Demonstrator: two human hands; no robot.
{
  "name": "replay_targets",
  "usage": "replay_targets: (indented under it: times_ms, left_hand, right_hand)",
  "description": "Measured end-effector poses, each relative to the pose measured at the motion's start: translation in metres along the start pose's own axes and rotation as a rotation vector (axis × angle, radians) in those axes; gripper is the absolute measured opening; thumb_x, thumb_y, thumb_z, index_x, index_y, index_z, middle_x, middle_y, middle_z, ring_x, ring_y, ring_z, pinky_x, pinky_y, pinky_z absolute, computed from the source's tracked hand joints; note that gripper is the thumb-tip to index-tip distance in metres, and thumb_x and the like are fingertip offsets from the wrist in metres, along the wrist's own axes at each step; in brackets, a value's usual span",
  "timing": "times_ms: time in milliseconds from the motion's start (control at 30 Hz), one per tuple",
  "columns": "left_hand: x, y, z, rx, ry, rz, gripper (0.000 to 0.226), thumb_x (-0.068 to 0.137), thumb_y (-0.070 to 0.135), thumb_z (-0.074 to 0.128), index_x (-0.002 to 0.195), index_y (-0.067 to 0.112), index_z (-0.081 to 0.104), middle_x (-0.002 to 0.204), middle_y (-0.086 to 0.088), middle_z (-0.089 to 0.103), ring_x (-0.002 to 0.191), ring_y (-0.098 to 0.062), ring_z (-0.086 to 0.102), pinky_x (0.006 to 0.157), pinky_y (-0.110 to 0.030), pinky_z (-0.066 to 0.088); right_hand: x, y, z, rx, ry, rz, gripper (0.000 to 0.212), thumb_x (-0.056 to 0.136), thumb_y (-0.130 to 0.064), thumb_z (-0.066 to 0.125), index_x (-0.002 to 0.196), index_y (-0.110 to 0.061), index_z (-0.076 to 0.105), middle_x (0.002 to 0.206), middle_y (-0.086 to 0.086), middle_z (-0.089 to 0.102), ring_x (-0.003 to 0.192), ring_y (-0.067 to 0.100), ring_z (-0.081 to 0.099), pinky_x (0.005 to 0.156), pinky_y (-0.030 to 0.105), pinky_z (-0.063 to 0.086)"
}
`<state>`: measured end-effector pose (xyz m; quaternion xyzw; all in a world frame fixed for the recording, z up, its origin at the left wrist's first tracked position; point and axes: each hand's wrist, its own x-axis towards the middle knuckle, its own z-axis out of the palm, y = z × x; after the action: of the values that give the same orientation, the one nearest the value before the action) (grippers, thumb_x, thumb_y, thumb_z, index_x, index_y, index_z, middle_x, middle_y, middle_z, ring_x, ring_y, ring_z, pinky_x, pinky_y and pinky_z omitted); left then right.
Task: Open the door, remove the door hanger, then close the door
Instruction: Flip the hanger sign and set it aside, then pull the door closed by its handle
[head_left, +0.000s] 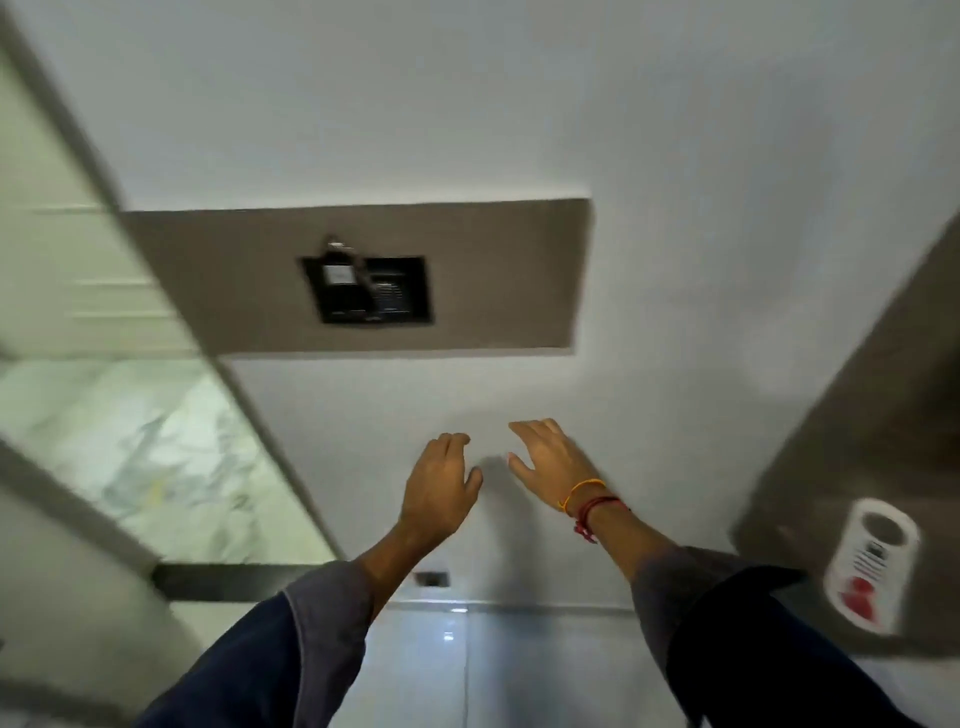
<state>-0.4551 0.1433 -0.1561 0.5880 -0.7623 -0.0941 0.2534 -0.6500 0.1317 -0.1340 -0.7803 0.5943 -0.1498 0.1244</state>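
A white door hanger (868, 564) with a round hole and a red figure hangs against the brown door (883, 405) at the far right edge. My left hand (441, 486) and my right hand (553, 460) are both raised side by side in front of a white wall, well to the left of the hanger. Each hand holds nothing, with fingers loosely spread. My right wrist wears orange and red threads. The door's handle is not visible.
A brown wall panel (493, 270) carries a black switch unit with a key card (369, 288). A glass partition with a grey frame (130, 415) runs along the left. Pale floor tiles (457, 670) lie below.
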Motion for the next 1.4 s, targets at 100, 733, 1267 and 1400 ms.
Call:
replay_targets:
  times_ms: [100,733,1267,1400]
  left_hand:
    - [-0.041,-0.074,-0.079,0.093,0.117,-0.144,0.044,0.095,0.031,0.057,0.134,0.010,0.050,0.131,-0.010,0.058,0.119,-0.026,0.054,0.100,-0.038,0.048]
    - [-0.284,-0.304,-0.362,0.318,0.315,-0.635,0.040,0.099,0.016,0.049,0.138,0.008,0.046,0.135,-0.015,0.057,0.127,-0.033,0.052,0.108,-0.051,0.043]
    - [-0.198,-0.356,-0.333,0.487,0.183,-0.245,0.057,0.099,0.057,0.037,0.135,0.014,0.051,0.138,-0.011,0.060,0.130,-0.026,0.054,0.107,-0.039,0.047]
    - [-0.141,-0.348,-0.313,0.530,0.176,-0.217,0.060,0.099,0.059,0.037,0.129,0.011,0.056,0.131,-0.011,0.065,0.122,-0.028,0.060,0.100,-0.037,0.051]
  right_hand:
    - [0.034,-0.103,0.017,0.014,-0.022,-0.199,0.059,0.104,-0.035,0.050,0.157,-0.010,0.041,0.157,0.006,0.049,0.147,0.024,0.041,0.121,0.034,0.037]
    - [0.016,-0.568,0.089,-0.052,0.307,-1.056,0.074,0.102,-0.033,0.053,0.164,-0.006,0.023,0.167,0.035,0.015,0.159,0.047,0.013,0.128,0.048,0.031]
    - [0.141,-0.531,0.080,-0.067,0.696,-0.980,0.113,0.092,-0.051,0.056,0.159,-0.015,-0.027,0.162,0.039,0.007,0.159,0.042,-0.007,0.129,0.053,0.025]
    - [0.174,-0.491,0.063,-0.183,0.744,-0.860,0.111,0.094,-0.055,0.052,0.159,-0.014,-0.027,0.164,0.035,0.006,0.159,0.037,-0.013,0.132,0.051,0.018]
